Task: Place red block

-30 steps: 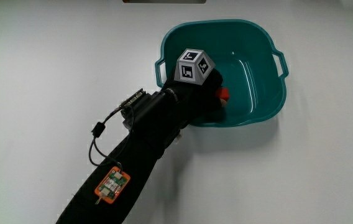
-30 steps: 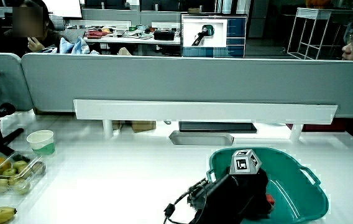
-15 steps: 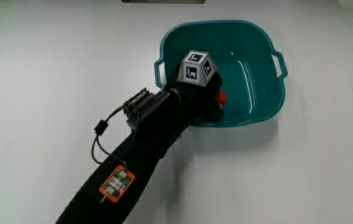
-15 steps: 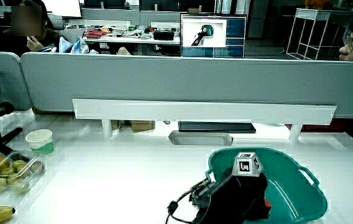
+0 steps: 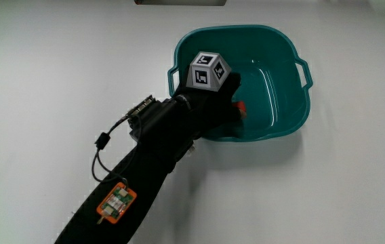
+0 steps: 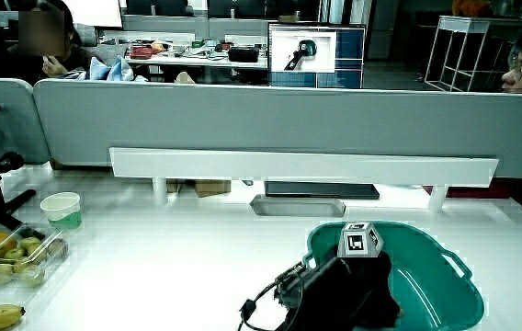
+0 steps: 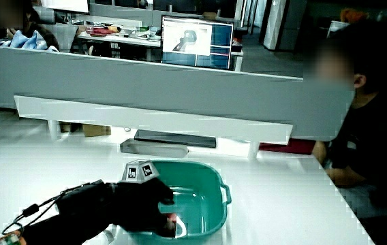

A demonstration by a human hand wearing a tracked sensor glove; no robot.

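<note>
A: Where is the hand (image 5: 214, 95) and what does it do?

B: It reaches over the near rim of the basin (image 5: 284, 125) and sits low inside it, with the cube (image 5: 207, 70) on its back. The fingers curl down around the block (image 5: 240, 108). Only a small red part shows at the fingertips in the main view. So the hand seems closed on the block, but the grip itself is hidden under the glove.

A: Does the block touch the basin floor?

B: This cannot be told. In a side view the block (image 7: 171, 219) shows as a reddish spot under the fingers, close to the near wall of the basin (image 7: 215, 178).

A: What can go wrong from here?

B: If the fingers open while the block is above the floor, it may bounce or roll inside. The hand is also close to the near wall, so the wrist may push the rim when it lifts and shift the light basin on the table (image 5: 57, 61). The cable (image 5: 108, 137) on the forearm could catch the rim too.
</note>
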